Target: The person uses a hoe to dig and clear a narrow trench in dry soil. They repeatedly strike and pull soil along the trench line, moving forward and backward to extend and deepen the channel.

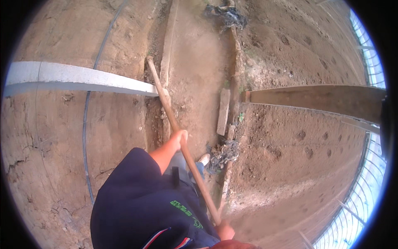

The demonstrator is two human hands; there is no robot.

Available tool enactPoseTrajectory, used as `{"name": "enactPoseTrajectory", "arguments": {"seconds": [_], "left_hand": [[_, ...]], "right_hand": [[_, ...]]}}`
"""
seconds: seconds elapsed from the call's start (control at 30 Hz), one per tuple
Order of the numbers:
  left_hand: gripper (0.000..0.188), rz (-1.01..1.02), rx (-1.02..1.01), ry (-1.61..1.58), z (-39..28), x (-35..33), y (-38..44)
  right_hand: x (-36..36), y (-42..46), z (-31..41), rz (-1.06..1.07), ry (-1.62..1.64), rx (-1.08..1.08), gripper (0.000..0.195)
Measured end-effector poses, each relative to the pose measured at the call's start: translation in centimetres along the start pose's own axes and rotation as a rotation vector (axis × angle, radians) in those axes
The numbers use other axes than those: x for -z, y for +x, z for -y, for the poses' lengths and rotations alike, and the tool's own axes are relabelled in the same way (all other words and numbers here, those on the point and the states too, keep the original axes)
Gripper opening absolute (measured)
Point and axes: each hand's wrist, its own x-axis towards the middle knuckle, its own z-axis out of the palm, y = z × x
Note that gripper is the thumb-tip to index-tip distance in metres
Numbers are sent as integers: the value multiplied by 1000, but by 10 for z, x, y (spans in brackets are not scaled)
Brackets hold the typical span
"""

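A long wooden tool handle [195, 169] runs slantwise across my body, with both hands wrapped around it. My left hand [181, 139] grips it around the middle, its arm stretched forward from a dark short sleeve. Close to my chest at the lower edge, my right hand [225, 230] holds the near end and looks blurred. The far end of the handle [150, 59] reaches the soil groove beside the left concrete curb [168, 46]. No tool head can be made out there. Below the handle, one shoe [204, 159] stands on the dirt path [199, 56].
A white post [80, 76] rises at the left curb, a brown post [311, 98] at the right. Torn dark plastic film [224, 154] lies by a loose concrete slab [223, 112]; another clump [228, 15] lies ahead. A black hose [84, 133] crosses the left soil. Holes dot the right bed [292, 174].
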Motion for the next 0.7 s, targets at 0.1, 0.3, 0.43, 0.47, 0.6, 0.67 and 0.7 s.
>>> {"name": "enactPoseTrajectory", "arguments": {"seconds": [0.1,0.3,0.43,0.47,0.6,0.67,0.7], "left_hand": [[15,-143,55,25,87,4,-44],[10,-157,-135,137,-19,19,-18],[14,129,-460,157,-141,-71,-70],[15,114,-548,178,-162,-97,-95],[19,23,-975,300,-239,-149,-181],[20,80,-990,335,-265,-156,-180],[19,95,-970,326,-271,-155,-174]], "right_hand": [[-85,-48,-55,137,77,-164,28],[-155,32,-6,211,243,-79,39],[-157,120,62,112,503,120,38],[-153,140,78,119,615,207,37],[-66,165,174,65,787,291,36],[-5,147,207,57,788,309,38],[8,145,218,47,792,318,39]]}}
